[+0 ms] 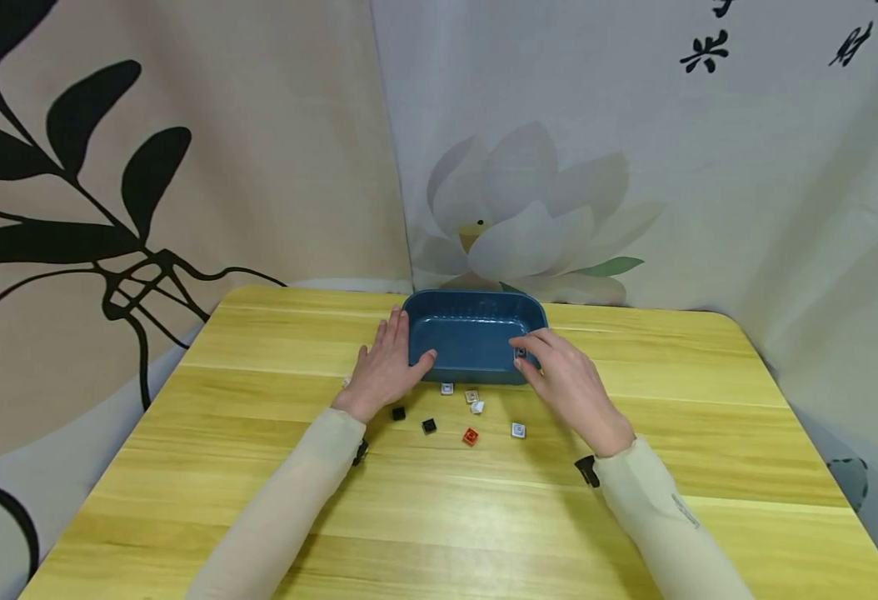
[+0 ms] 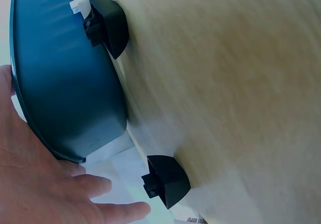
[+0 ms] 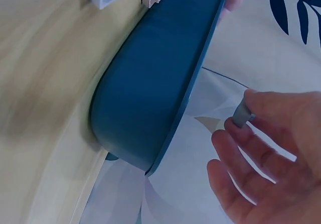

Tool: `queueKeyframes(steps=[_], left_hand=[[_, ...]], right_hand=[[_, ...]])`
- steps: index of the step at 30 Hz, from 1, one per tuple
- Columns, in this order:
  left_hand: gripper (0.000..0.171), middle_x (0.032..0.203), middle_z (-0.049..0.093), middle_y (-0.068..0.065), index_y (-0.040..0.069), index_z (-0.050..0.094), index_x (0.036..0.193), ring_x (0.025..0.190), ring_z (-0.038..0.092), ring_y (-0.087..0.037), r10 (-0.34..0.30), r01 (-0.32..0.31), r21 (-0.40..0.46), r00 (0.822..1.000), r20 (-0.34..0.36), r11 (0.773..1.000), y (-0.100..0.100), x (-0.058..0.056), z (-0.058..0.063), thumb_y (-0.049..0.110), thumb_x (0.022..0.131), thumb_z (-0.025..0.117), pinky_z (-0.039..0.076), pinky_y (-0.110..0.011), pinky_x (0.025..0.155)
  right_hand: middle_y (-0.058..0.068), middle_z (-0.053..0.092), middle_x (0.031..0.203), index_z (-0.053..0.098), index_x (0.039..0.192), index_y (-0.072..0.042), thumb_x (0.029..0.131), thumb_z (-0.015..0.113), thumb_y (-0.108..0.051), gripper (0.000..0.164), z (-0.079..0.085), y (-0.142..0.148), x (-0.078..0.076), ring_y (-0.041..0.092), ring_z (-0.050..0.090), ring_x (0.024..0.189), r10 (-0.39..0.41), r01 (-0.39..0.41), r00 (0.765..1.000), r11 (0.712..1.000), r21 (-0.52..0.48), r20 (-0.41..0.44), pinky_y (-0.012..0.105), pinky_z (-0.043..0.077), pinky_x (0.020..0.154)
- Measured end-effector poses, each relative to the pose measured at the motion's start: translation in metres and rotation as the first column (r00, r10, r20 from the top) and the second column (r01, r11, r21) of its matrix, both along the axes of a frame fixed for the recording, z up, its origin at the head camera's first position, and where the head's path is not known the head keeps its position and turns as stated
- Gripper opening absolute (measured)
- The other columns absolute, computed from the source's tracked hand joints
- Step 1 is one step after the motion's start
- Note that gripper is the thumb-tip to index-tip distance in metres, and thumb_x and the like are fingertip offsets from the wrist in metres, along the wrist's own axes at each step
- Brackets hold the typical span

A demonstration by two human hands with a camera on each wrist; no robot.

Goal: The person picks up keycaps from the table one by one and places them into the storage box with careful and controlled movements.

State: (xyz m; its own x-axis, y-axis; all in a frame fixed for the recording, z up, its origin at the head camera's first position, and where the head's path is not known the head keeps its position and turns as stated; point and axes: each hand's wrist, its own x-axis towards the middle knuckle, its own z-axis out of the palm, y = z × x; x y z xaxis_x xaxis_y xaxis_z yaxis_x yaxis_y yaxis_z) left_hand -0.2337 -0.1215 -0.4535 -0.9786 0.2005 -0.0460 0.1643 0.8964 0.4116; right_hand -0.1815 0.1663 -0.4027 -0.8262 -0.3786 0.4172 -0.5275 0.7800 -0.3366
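Note:
A dark blue rectangular dish [image 1: 476, 367] stands near the back of the table. My left hand [image 1: 386, 371] rests along its left side with fingers straight, the thumb lying by the front left corner. Over the dish's right end, my right hand [image 1: 568, 379] pinches a small grey keycap [image 3: 242, 114] between thumb and index finger, above the rim. In the right wrist view the other fingers [image 3: 235, 169] are loosely bent. In front of the dish lie a red keycap [image 1: 470, 437], black keycaps [image 1: 429, 426] and several white keycaps [image 1: 518, 430].
The light wooden table [image 1: 439, 517] carries all of this. Behind it hangs a cloth [image 1: 296, 167] printed with dark leaves and a pale flower. Two black keycaps [image 2: 168, 182] appear large in the left wrist view, one close to the dish wall.

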Motion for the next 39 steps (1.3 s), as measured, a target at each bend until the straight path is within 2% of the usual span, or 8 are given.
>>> queueKeyframes(steps=[11, 17, 25, 30, 39], left_hand=[[0.096, 0.174, -0.007, -0.007, 0.006, 0.002, 0.166, 0.158, 0.008, -0.036, 0.01, -0.01, 0.0, 1.0, -0.002, 1.0, 0.001, -0.001, -0.002, 0.065, 0.103, 0.042, 0.018, -0.07, 0.118], [0.096, 0.174, -0.008, -0.007, 0.006, 0.001, 0.166, 0.159, 0.006, -0.035, 0.012, -0.012, 0.007, 1.0, 0.006, 1.0, 0.0, 0.0, -0.001, 0.066, 0.103, 0.041, 0.016, -0.07, 0.119], [0.096, 0.174, -0.007, -0.008, 0.006, 0.001, 0.166, 0.159, 0.006, -0.035, 0.007, -0.007, 0.002, 1.0, 0.002, 1.0, 0.001, 0.0, -0.002, 0.066, 0.103, 0.04, 0.017, -0.069, 0.119], [0.096, 0.174, -0.005, -0.009, 0.006, 0.001, 0.166, 0.159, 0.007, -0.035, 0.009, -0.009, 0.001, 1.0, -0.001, 1.0, 0.001, 0.0, -0.002, 0.066, 0.102, 0.041, 0.018, -0.069, 0.119], [0.096, 0.174, -0.007, -0.008, 0.005, 0.002, 0.166, 0.159, 0.007, -0.036, 0.015, -0.015, 0.011, 1.0, 0.001, 1.0, 0.002, 0.0, -0.002, 0.063, 0.103, 0.044, 0.017, -0.069, 0.119]], right_hand=[[0.01, 0.069, 0.115, 0.073, 0.124, -0.004, 0.096, 0.076, -0.012, 0.029, -0.004, -0.008, -0.02, 0.026, 0.068, 0.091, -0.046, 0.045, 0.997, 0.999, 0.015, 0.064, 0.038, 0.057, 0.071], [0.01, 0.069, 0.116, 0.074, 0.124, -0.005, 0.097, 0.075, -0.015, 0.029, -0.011, -0.014, -0.037, 0.025, 0.067, 0.095, -0.081, 0.073, 0.987, 0.995, 0.066, 0.135, 0.04, 0.057, 0.076], [0.011, 0.069, 0.118, 0.074, 0.126, -0.006, 0.099, 0.072, -0.017, 0.029, -0.021, -0.021, -0.06, 0.027, 0.068, 0.1, -0.108, 0.072, 0.971, 0.983, 0.17, 0.212, 0.044, 0.058, 0.083], [0.013, 0.069, 0.122, 0.073, 0.127, -0.006, 0.1, 0.072, -0.016, 0.029, -0.024, -0.026, -0.071, 0.029, 0.068, 0.105, -0.111, 0.053, 0.957, 0.976, 0.213, 0.269, 0.046, 0.058, 0.087], [0.014, 0.068, 0.131, 0.072, 0.13, -0.006, 0.101, 0.069, -0.016, 0.031, -0.024, -0.033, -0.083, 0.032, 0.068, 0.112, -0.095, 0.02, 0.918, 0.981, 0.195, 0.386, 0.049, 0.055, 0.096]])
